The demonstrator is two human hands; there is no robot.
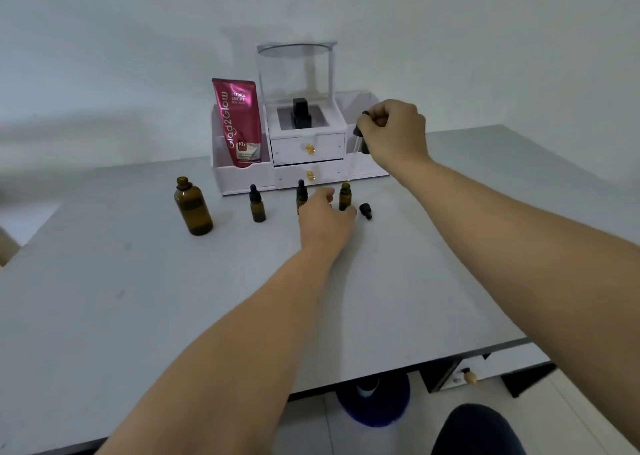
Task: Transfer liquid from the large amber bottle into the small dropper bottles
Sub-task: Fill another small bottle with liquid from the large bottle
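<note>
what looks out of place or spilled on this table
No spill shows. One loose black dropper cap lies on its side on the grey table, right of the open small dropper bottle. The large amber bottle also stands uncapped. The right hand holds a dropper raised.

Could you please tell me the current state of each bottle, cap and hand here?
Large amber bottle: upright, uncapped.
Left small dropper bottle: upright, capped.
Middle small dropper bottle: upright, capped.
Right small dropper bottle: upright, open.
Loose black cap: lying on table.
Left hand: beside the open bottle.
Right hand: raised, grip closed on dropper.
</note>
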